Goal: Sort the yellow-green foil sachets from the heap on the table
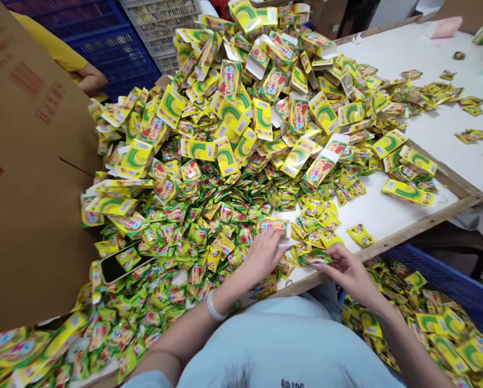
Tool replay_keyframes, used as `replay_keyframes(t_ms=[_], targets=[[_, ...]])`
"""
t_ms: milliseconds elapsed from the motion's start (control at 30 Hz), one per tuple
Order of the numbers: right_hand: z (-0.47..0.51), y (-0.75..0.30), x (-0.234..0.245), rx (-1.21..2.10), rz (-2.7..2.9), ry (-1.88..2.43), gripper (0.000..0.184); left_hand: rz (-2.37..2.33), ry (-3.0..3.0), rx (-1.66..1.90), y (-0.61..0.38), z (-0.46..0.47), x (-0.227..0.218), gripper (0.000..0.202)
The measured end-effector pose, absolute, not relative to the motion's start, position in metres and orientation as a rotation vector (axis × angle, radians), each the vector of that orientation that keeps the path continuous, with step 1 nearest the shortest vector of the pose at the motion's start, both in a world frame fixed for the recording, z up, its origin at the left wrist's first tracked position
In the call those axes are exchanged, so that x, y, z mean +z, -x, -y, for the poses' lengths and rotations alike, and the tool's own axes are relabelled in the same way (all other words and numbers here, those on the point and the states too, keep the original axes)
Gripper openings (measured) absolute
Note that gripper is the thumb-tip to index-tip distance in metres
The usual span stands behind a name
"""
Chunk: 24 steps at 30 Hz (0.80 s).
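Note:
My left hand (263,253) is closed on a small yellow-and-green printed box (274,224) lying low over the white tabletop; its fingertips cover the near side of the box. My right hand (348,269), close to the table's front edge, pinches green foil candy packets (314,257) between thumb and fingers; how many is unclear. Between and beyond the hands lie yellow candy packets (316,221). A broad spread of green candy packets (221,215) covers the table ahead and to the left.
Beyond is a heap of small cartons (261,116). A large cardboard box (35,178) stands left, with a phone (114,268) beside it. A blue crate (447,285) of filled cartons sits lower right. Another person's arm (90,78) shows behind the cardboard box.

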State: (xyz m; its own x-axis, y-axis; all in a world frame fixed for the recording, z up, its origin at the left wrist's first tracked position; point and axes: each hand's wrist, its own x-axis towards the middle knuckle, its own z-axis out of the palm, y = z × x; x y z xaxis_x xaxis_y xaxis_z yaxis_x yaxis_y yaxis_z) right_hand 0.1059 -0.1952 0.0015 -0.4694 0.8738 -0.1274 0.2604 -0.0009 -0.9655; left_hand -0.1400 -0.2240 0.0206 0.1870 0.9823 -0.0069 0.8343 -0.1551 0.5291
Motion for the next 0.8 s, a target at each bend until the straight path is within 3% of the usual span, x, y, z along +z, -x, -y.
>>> replay_keyframes(t_ms=[100, 267, 400, 567, 700, 800], targets=[[0.188, -0.12, 0.004, 1.526, 1.503, 1.19, 0.034, -1.595, -2.101, 0.484, 0.118, 0.212, 0.009, 0.037], [0.185, -0.121, 0.016, 1.849, 1.416, 1.187, 0.039, -1.562, -1.843, 0.672, 0.107, 0.201, 0.006, 0.01], [0.18, -0.105, 0.022, 2.012, 1.446, 1.141, 0.04, -1.482, -1.592, 0.791, 0.115, 0.207, 0.021, 0.023], [0.164, -0.086, 0.031, 2.054, 1.658, 1.139, 0.037, -1.412, -1.514, 0.774, 0.123, 0.219, 0.035, 0.043], [0.156, -0.079, 0.037, 2.054, 1.792, 1.116, 0.033, -1.411, -1.459, 0.842, 0.121, 0.224, 0.028, 0.034], [0.159, -0.074, 0.035, 1.828, 1.734, 1.127, 0.036, -1.449, -1.271, 1.048, 0.116, 0.224, 0.017, 0.032]])
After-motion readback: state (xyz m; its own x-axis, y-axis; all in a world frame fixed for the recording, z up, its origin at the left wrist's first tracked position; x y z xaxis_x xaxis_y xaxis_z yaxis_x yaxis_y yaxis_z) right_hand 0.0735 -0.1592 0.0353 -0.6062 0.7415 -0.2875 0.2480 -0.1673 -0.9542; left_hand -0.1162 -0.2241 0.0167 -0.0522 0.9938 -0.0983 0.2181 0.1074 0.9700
